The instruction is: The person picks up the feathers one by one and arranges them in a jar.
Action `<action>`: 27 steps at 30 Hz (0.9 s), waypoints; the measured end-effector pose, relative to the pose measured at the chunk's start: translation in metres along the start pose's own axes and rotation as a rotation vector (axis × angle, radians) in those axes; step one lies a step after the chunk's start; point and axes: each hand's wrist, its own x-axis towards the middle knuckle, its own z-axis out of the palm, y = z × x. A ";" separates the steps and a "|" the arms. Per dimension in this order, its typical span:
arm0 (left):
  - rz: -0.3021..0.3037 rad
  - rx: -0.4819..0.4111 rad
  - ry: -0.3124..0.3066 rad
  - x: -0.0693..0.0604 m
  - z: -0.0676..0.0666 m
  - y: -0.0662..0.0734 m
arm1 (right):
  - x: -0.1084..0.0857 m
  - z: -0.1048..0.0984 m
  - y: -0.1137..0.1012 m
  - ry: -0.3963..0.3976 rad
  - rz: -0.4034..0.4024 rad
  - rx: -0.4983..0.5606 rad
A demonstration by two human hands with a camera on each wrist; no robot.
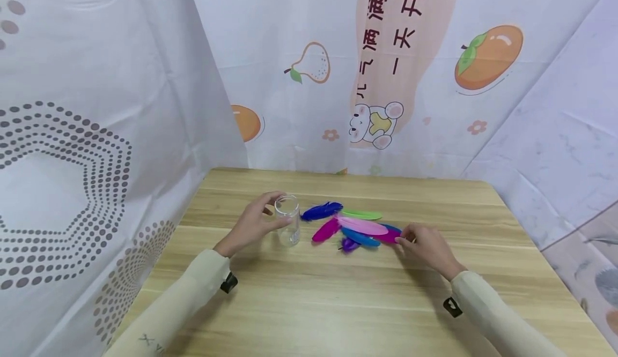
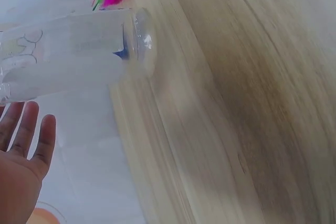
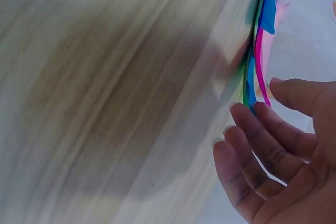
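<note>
A clear glass jar [image 1: 288, 228] stands upright on the wooden table. My left hand [image 1: 253, 222] is around its upper part, thumb on the near side and a finger by the rim. In the left wrist view the jar [image 2: 68, 59] lies sideways in the picture; the other fingers [image 2: 44, 142] of that hand are loosely extended. Right of the jar lies a loose pile of feathers: dark blue [image 1: 322, 210], green [image 1: 362, 215], pink [image 1: 362, 225], magenta [image 1: 325, 230], blue [image 1: 361, 237] and purple [image 1: 348, 245]. My right hand [image 1: 427, 245] is at the pile's right end, thumb and fingers apart around a magenta feather's tip [image 3: 266, 95].
The wooden table [image 1: 328, 303] runs up to a printed white curtain [image 1: 299, 19] at the back. More patterned cloth [image 1: 96, 78] hangs at the left, and pale cloth [image 1: 569, 148] at the right. Both sleeved forearms come in from the near edge.
</note>
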 end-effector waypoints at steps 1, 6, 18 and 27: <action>-0.004 -0.005 0.001 0.000 0.001 0.000 | 0.000 0.001 0.000 -0.008 0.004 0.004; -0.032 -0.017 0.006 0.000 0.004 0.000 | -0.001 0.003 -0.003 -0.032 0.036 0.029; 0.026 -0.013 0.016 0.003 0.005 -0.001 | 0.009 0.003 -0.010 0.038 0.028 0.059; 0.035 -0.009 0.034 0.003 0.005 -0.002 | 0.024 0.003 -0.021 0.087 0.013 0.069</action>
